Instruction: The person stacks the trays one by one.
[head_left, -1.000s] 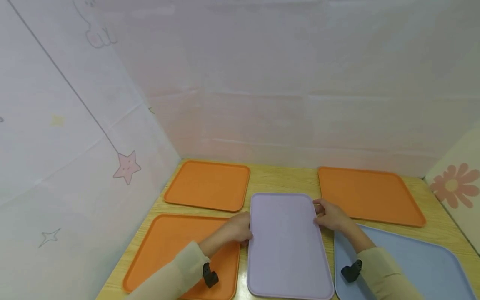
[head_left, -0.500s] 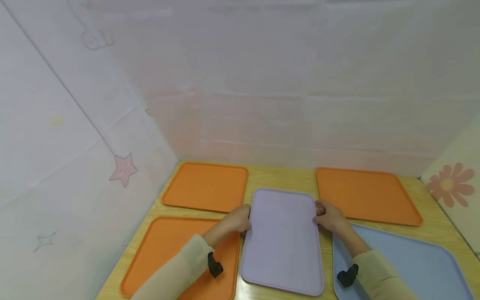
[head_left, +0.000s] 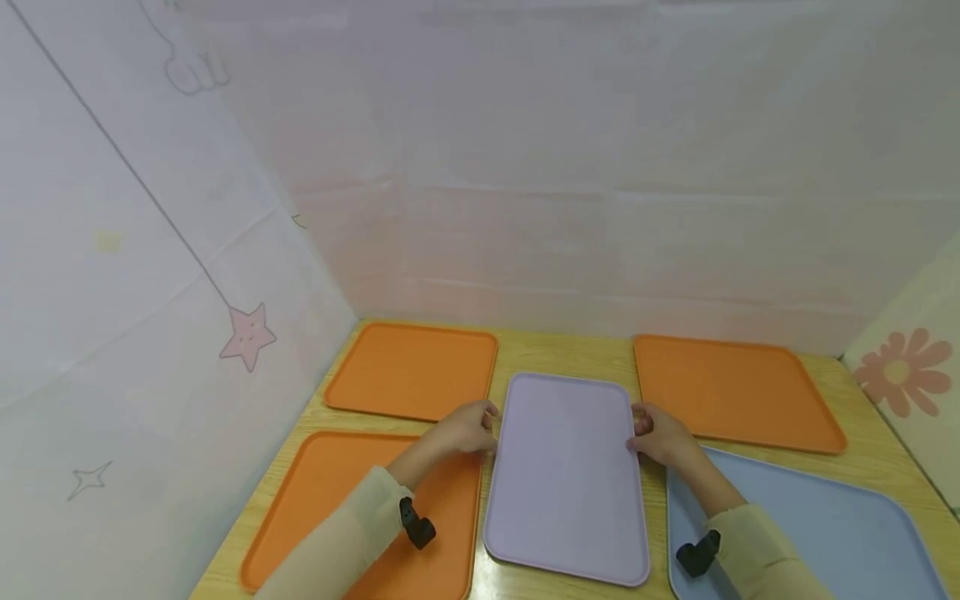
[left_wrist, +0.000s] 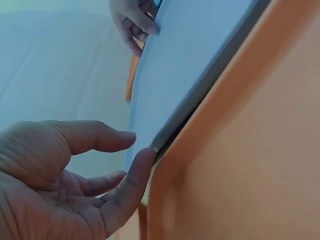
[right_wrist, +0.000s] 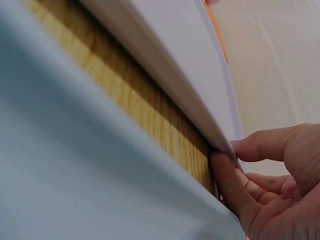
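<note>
A purple rectangular tray (head_left: 567, 479) lies lengthwise in the middle of the table, between both hands. At its left edge is my left hand (head_left: 461, 429), with thumb and fingers spread apart. The left wrist view shows a fingertip close against the rim, but no pinch around it; whether it touches is unclear. On the opposite edge my right hand (head_left: 663, 435) pinches the rim, with the thumb (right_wrist: 265, 144) at the top and a finger (right_wrist: 230, 182) at the underside. The tray's underside is hidden.
Orange trays lie at the back left (head_left: 416, 371), front left (head_left: 352, 500) and back right (head_left: 735, 392). A blue tray (head_left: 810, 525) is at the front right. Wood-grain table (head_left: 566, 354) shows between them. Printed sheets (head_left: 525, 208) hang behind and at both sides.
The purple tray shifted slightly away from me and to the left at its near end, then stopped. My left hand has loosened its hold and drawn slightly left; the right hand stays on the rim.
</note>
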